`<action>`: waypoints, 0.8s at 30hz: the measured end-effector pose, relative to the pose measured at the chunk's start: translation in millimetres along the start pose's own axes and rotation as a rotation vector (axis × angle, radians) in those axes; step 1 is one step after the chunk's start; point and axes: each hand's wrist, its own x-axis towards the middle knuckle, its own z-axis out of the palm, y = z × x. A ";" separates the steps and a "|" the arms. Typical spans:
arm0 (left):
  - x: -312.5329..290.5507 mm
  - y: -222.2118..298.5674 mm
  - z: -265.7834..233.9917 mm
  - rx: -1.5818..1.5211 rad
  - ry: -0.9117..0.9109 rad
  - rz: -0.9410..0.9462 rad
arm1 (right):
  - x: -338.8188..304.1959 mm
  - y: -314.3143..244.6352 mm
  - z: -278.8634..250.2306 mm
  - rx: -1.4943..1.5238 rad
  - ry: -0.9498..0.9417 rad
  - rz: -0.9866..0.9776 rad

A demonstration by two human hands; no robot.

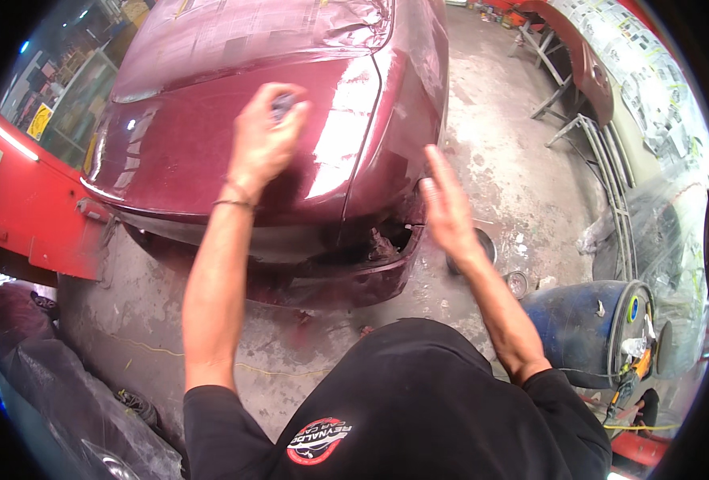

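Observation:
A glossy dark red car (202, 152) stands in front of me, its nearest end facing me. My left hand (268, 132) is raised over the car's flat lid panel, its fingers closed around a small dark grey object (282, 106) whose kind I cannot make out. From this view I cannot tell whether that hand touches the paint. Off the car's right rear corner, my right hand (448, 210) is held with its fingers stretched out and nothing in it. Below and left of it, an open lamp recess (386, 242) shows in the corner above the bumper (322, 284).
Plastic sheeting (250, 28) covers the car's far part. At the right, a blue drum (570, 328) lies near metal stands (602, 184) and a dark red panel (582, 60). A yellow cord (250, 370) crosses the floor. Plastic-covered items (66, 408) lie lower left.

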 end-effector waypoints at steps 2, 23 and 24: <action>10.0 25.7 44.1 -0.107 -0.087 -0.049 | -15.0 -23.1 42.5 -0.137 -0.118 -0.070; 71.8 -33.2 120.6 0.693 0.056 0.387 | 104.5 75.8 42.5 -0.267 0.003 0.006; 75.3 -29.3 127.9 0.683 0.046 0.359 | 137.1 98.7 28.7 -0.229 0.007 0.100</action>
